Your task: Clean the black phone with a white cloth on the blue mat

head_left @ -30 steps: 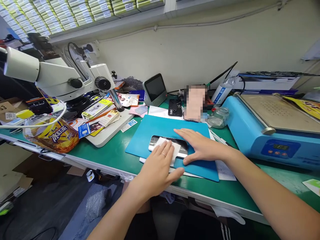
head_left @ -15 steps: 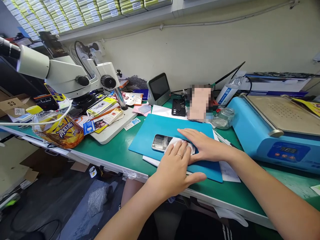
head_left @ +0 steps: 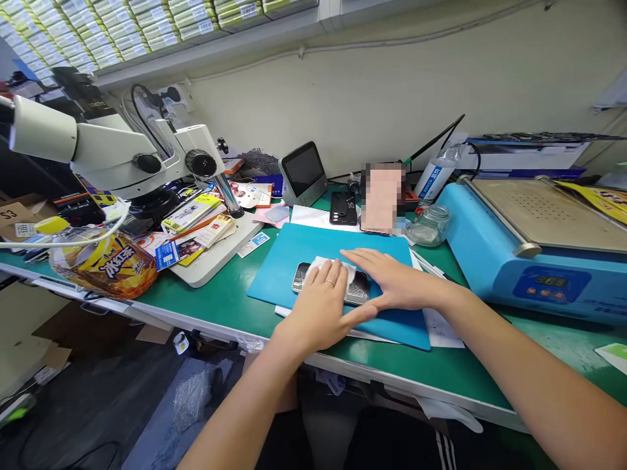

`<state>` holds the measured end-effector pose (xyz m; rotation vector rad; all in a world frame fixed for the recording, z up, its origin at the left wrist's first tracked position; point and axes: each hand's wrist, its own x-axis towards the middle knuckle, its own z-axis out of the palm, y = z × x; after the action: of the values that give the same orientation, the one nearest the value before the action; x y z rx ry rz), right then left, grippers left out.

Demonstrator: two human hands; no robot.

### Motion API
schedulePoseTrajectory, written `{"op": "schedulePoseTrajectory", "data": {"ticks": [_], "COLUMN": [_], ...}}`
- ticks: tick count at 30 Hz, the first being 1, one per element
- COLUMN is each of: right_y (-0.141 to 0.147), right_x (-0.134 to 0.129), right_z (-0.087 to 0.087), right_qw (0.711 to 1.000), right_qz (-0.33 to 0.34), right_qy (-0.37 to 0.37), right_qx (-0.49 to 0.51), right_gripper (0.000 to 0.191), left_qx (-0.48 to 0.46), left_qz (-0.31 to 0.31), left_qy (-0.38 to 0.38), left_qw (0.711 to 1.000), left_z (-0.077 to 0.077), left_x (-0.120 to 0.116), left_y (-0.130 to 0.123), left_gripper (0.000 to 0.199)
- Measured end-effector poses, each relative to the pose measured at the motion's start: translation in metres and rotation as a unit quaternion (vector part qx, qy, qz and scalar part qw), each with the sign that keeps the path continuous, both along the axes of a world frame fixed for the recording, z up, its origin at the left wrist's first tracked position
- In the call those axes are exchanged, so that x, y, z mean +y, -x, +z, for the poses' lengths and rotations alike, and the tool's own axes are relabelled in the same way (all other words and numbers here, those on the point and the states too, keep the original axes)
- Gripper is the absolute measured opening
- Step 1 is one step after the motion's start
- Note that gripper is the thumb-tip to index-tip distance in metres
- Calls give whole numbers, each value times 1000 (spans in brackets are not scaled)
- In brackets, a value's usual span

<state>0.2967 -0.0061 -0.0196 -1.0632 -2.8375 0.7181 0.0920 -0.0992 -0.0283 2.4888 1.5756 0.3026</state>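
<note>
A smartphone (head_left: 360, 291) lies flat, glossy side up, on a blue mat (head_left: 281, 251). My left hand (head_left: 321, 300) presses a white tissue (head_left: 350, 277) onto it, with the fingers laid together over the tissue and the thumb stretched to the right. Part of the tissue and the phone's middle are hidden under those fingers. At the phone's right end rests my right hand (head_left: 396, 281), palm side down. Its fingers stretch left past the phone's far corner and nothing shows in its grasp; whether it touches the phone's edge I cannot tell.
A microscope (head_left: 122, 153) and a bottle of brown drink (head_left: 105, 264) stand on the left. Behind the mat are a small display (head_left: 304, 171), a black phone (head_left: 343, 209) and a glass jar (head_left: 428, 226). A blue heating plate unit (head_left: 519, 274) occupies the right.
My left hand has slid the tissue leftward along the phone, uncovering its right part. My right hand stays by the phone's right end. The whole view has shifted slightly.
</note>
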Motion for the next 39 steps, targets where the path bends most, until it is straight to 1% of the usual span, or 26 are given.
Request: {"op": "schedulePoseTrajectory", "data": {"ticks": [3,6,9,11,14,16,18,21,24,26,29,31,33,36,39], "right_y": [-3,-3,-1,1,4,4,3,2,0,0,1,1,2,3,2], "right_x": [3,2,-1,-3,-5,-5,-4,-2,-1,-1,-2,-3,-3,-3,-2], "right_z": [-5,-6,0,5,10,10,8,5,3,3,4,6,7,8,6], "right_qw": [1000,1000,1000,1000,1000,1000,1000,1000,1000,1000,1000,1000,1000,1000,1000], "right_qz": [6,8,2,-2,4,3,-1,-1,-1,-3,-3,0,2,2,2], "right_qy": [-5,-10,-7,4,9,11,14,13,7,3,-1,1,5,6,3], "right_qx": [5,16,7,-7,-6,-4,-6,-2,-4,-10,-11,-6,-6,-7,0], "right_gripper": [115,112,115,121,121,121,120,118,117,115,117,119,121,122,122], "left_qx": [-21,-30,-24,-12,11,20,19,1,-18,-24,-25,-22,-15,-1,4], "left_qz": [-24,-36,-44,-40,-11,4,11,5,-23,-32,-40,-42,-27,12,34], "left_qy": [-6,-6,-2,1,3,2,-3,-11,-6,-4,-8,-9,-8,-9,-16], "left_qw": [999,999,999,999,1000,1000,1000,1000,1000,999,999,999,999,1000,999], "left_z": [-1,-3,-2,-1,0,-1,-2,-1,1,1,0,-1,-2,-4,-7], "left_x": [-8,-23,-36,-38,-29,-19,-12,-9,-16,-24,-35,-39,-40,-32,-18], "left_y": [-21,-26,-10,5,23,25,18,-3,-21,-23,-13,1,16,33,35], "left_gripper": [96,98,97,96,91,89,92,103,107,106,104,101,98,92,89]}}
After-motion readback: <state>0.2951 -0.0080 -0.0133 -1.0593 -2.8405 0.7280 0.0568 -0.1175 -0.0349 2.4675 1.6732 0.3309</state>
